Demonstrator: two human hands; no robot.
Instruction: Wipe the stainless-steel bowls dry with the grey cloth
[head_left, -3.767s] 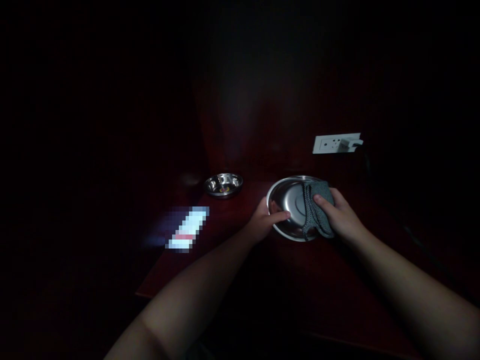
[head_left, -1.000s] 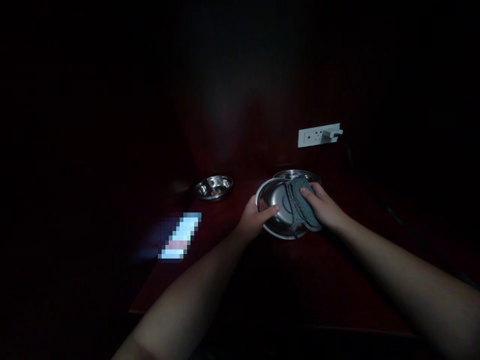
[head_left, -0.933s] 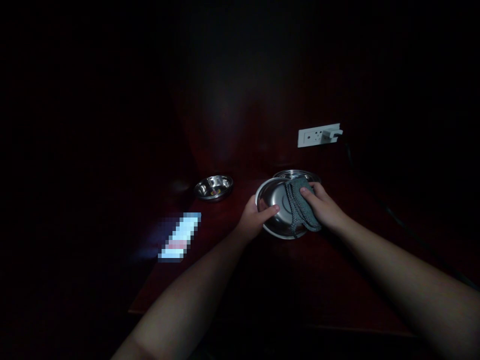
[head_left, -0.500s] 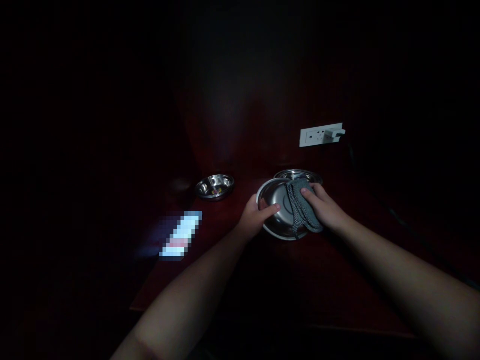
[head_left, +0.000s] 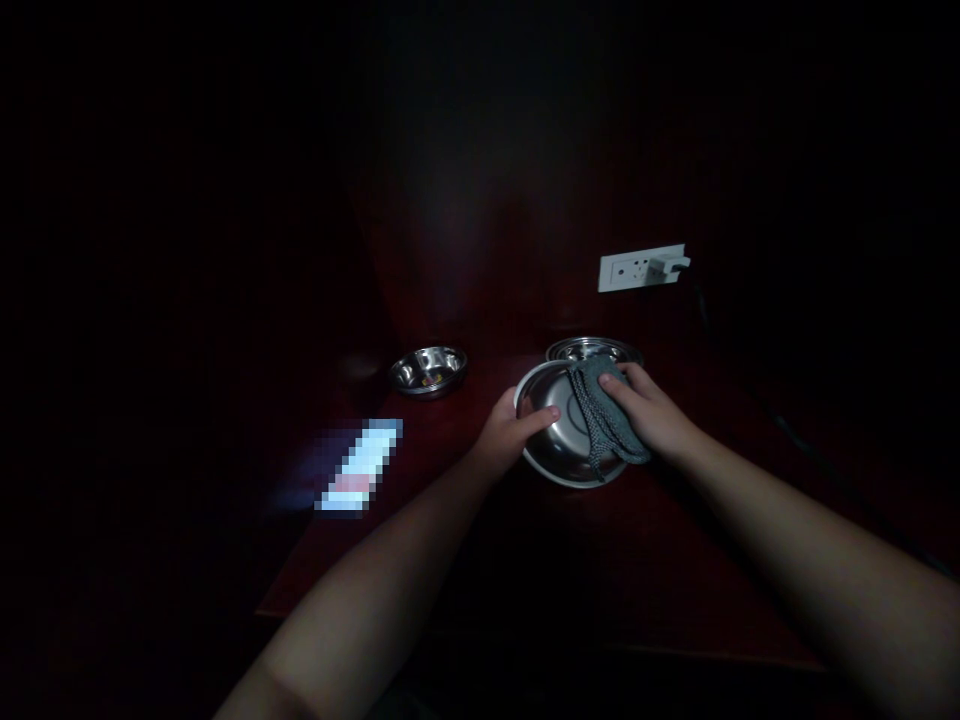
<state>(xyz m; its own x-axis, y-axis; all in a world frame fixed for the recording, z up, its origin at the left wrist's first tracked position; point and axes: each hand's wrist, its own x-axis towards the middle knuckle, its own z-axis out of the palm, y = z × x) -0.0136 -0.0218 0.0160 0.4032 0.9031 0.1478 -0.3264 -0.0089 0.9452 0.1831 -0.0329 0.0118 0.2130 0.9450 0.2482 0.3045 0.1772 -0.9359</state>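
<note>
A shiny metal bowl [head_left: 555, 455] is held tilted above the dark red table, its inside facing me. My left hand [head_left: 510, 430] grips its left rim, thumb over the inner wall and the other fingers hidden behind. At the right side, my right hand [head_left: 649, 405] clasps a grey-green knit cloth [head_left: 611, 420] folded over the rim, with part of it lying against the inside of the bowl. The right hand's thumb presses on the cloth; most of its fingers are out of sight.
Behind the held bowl sits another metal dish [head_left: 592, 348], partly covered. A smaller metal bowl [head_left: 427, 375] with something yellowish inside stands to the left. A bright, pixelated panel [head_left: 360, 468] lies nearer me. A wall socket [head_left: 641, 268] holds a plug. The table's front edge shows below.
The held bowl has tilted slightly and its lower rim sits a little lower. Both hands keep their grips, and the cloth stays at nearly the same spot on the right side.
</note>
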